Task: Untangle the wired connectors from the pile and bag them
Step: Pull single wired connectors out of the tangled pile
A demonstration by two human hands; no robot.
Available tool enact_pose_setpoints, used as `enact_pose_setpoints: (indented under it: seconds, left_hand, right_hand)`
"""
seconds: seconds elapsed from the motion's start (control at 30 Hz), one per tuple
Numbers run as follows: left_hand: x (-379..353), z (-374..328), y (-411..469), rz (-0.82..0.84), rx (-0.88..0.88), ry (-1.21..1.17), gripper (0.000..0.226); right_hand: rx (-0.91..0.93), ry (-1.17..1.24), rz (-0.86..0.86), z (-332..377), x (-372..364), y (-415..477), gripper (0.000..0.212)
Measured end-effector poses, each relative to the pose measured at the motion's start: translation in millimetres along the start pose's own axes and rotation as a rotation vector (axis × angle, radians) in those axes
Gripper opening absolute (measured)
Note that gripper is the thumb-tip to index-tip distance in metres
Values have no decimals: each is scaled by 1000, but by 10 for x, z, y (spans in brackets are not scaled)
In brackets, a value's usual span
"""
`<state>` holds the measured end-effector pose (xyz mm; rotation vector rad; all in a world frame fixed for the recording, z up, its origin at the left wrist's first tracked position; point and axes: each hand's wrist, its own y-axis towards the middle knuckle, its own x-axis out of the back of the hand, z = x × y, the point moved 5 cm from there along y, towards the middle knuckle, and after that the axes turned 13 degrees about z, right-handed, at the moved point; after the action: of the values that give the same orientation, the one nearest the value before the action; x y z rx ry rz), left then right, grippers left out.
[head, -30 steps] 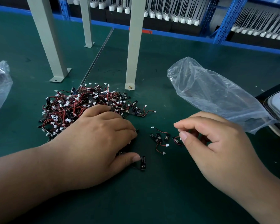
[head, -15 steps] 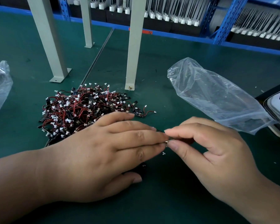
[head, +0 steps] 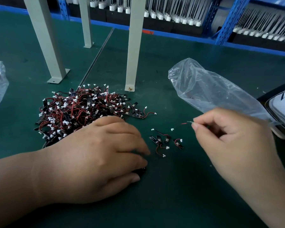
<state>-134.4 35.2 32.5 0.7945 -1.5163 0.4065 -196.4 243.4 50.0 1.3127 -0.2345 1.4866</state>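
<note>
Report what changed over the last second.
The hands met in the middle, then parted: the right hand pulled back to the right pinching one wired connector by its end; the left hand drew back leftward, resting over a dark piece. The pile, the loose connectors and the plastic bag stayed put.

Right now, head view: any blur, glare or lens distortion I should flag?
Head view: the red wire pinched by the right hand is motion-smeared and the left hand is soft at its fingertips, while the pile of wired connectors is sharp. Head view: white glare streaks on the clear plastic bag. Head view: the wide-angle lens splays the grey posts outward; shadows under both hands are soft.
</note>
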Motion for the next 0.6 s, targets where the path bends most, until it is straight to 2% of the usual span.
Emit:
enact_pose_setpoints:
  seconds: [0.07,0.1,0.27,0.6]
  left_hand:
    - [-73,37,7,68,-86,99,20]
    - [-105,94,-6,74,-75,123,20]
    - [-175,89,-10,79,-99,84,17]
    - [-163,91,-13,73,-100,55,20]
  right_hand:
    - [-39,-103,86,-36,-50,9,20]
    - [-47,-146,125,-27,-64,14,22]
    - [-109,-300,259,-52,-119,-6,27]
    - [-265,-274,456,-57,-227,-30,13]
